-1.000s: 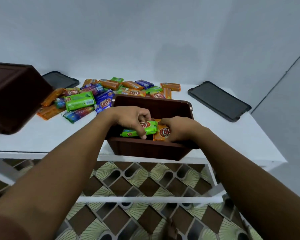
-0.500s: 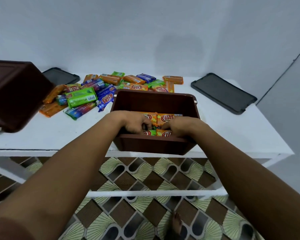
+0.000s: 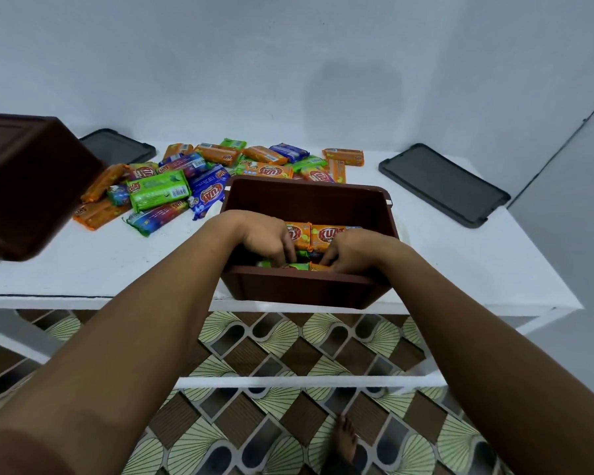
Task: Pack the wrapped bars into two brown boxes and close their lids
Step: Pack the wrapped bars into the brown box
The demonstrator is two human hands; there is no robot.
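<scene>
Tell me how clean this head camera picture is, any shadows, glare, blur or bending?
Head view: light is soft and even, no glare; a faint grey shadow lies on the wall above the open brown box; the wide lens stretches the forearms toward the corners; print on the loose bars is sharp; the left hand and right hand sit in the box's shade, grip unclear.
</scene>
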